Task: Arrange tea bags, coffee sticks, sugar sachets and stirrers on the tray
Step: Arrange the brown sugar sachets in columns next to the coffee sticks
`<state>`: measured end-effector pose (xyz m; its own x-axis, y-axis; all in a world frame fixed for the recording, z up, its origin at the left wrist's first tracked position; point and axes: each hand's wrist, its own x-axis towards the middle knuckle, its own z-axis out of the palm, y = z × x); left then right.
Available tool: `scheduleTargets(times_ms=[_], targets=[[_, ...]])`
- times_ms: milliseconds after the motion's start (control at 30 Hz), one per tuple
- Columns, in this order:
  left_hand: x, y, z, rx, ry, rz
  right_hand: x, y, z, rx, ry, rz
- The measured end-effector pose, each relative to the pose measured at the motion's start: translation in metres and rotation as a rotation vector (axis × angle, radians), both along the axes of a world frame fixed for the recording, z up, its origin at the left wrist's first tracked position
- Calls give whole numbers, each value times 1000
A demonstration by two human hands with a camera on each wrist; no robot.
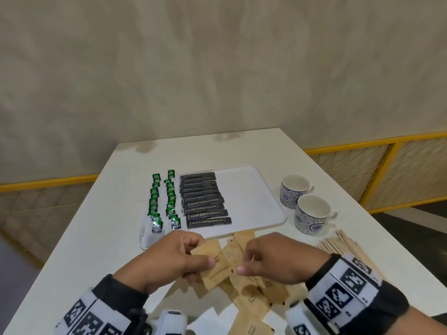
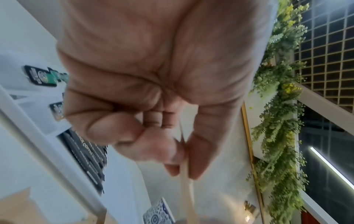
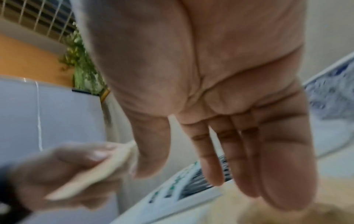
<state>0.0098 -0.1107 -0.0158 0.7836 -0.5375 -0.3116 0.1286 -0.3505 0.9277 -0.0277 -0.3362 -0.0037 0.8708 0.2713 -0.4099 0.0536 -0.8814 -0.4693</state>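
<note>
Sugar step under way: left hand (image 1: 169, 257) pinches a small stack of brown sugar sachets (image 1: 212, 264) betw. thumb & fingers, just above the loose pile on the table (image 1: 79, 238); right hand (image 1: 273, 259) hovers alongside, fingers straight, holding nothing. Tea bags (image 1: 162, 201) & coffee sticks (image 1: 205, 201) already lined up on the tray (image 1: 256, 194). Next, prob.: square the stack, set it on the tray's bare right side; stirrers (image 1: 343, 247) lie untouched.
</note>
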Motion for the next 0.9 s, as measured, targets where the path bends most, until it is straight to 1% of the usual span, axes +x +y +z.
scheduleTargets(times_ms=[33,100,233,333,467,700,900], targets=[[1,3,1,3,-9,28,6,-6,-1,-132,-25,-25],[3,7,0,-22,6,83,15,-15,-8,-263,-11,-103],[4,7,-4,-87,98,179,20,-13,-25,-345,78,-143],[5,6,-9,-79,120,198,19,-6,-29,-315,78,-150],[7,6,-14,-59,92,190,17,-4,-30,-243,123,-162],[8,7,-19,6,85,150,22,-8,-42,-127,62,-105],[3,0,-14,-54,76,116,25,-20,-42,-53,68,-107]])
